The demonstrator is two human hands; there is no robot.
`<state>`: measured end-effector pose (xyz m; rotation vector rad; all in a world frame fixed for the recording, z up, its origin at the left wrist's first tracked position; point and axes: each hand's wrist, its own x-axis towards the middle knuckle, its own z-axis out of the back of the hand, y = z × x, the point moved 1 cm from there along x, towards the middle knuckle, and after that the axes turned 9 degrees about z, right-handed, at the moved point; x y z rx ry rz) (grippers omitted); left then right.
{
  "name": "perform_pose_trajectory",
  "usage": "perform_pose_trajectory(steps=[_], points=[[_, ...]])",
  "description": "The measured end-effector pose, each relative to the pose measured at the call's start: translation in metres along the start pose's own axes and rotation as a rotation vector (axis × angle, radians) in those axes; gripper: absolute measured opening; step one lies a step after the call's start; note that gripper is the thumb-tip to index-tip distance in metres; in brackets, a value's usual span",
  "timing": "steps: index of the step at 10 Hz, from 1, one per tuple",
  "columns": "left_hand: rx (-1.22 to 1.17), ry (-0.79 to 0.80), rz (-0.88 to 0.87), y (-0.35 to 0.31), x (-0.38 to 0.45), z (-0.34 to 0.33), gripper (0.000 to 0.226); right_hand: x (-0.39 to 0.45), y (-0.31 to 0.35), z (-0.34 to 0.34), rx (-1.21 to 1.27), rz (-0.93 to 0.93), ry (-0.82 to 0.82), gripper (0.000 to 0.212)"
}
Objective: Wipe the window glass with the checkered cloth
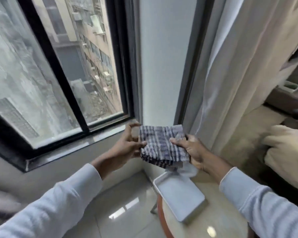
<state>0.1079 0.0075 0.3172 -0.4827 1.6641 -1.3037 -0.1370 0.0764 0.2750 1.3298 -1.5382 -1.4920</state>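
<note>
A folded blue-and-white checkered cloth (163,146) hangs in the air between my two hands, in front of the white wall pillar. My right hand (192,151) grips its right side, thumb on top. My left hand (127,145) touches the cloth's left edge with thumb and fingertips, the other fingers spread. The window glass (33,79) with its black frame fills the upper left, above and left of the cloth. Both panes show buildings outside.
A white rectangular tray (181,194) lies on a round table (212,225) below my right hand. A white cloth (189,170) peeks out under the checkered one. Beige curtains (244,74) hang at the right. A window sill (72,148) and glossy tiled floor (124,203) lie below.
</note>
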Motion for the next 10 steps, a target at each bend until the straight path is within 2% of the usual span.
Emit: perform_pose_trajectory(steps=[1,2,3,4,5,6,7,8,9,10], points=[[0.113,-0.046,0.111,0.081,0.053,-0.058,0.031,0.013,-0.081,0.061,-0.123,-0.092,-0.093,0.042],[0.152,-0.019,0.248,0.176,0.108,-0.115,0.045,0.028,-0.178,0.119,-0.292,-0.183,-0.095,0.056],[0.222,0.021,0.311,0.262,0.161,-0.157,0.061,0.043,-0.273,0.166,-0.457,-0.194,-0.157,0.063],[0.387,0.08,0.346,0.344,0.218,-0.182,0.08,0.06,-0.347,0.199,-0.673,-0.172,-0.139,0.085],[0.633,0.099,0.347,0.41,0.268,-0.197,0.084,0.079,-0.415,0.223,-0.948,-0.083,-0.026,0.085],[0.917,0.145,0.279,0.451,0.305,-0.202,0.079,0.098,-0.459,0.224,-1.183,-0.029,0.073,0.083],[1.276,0.1,0.162,0.479,0.334,-0.199,0.072,0.117,-0.502,0.218,-1.5,0.071,0.242,0.078],[1.48,0.05,0.134,0.49,0.342,-0.19,0.073,0.123,-0.528,0.214,-1.65,-0.049,0.477,0.076],[1.548,0.031,0.094,0.492,0.343,-0.177,0.077,0.126,-0.53,0.21,-1.551,-0.119,0.388,0.08],[1.472,0.01,0.096,0.475,0.337,-0.162,0.087,0.129,-0.512,0.203,-1.521,0.007,0.275,0.091]])
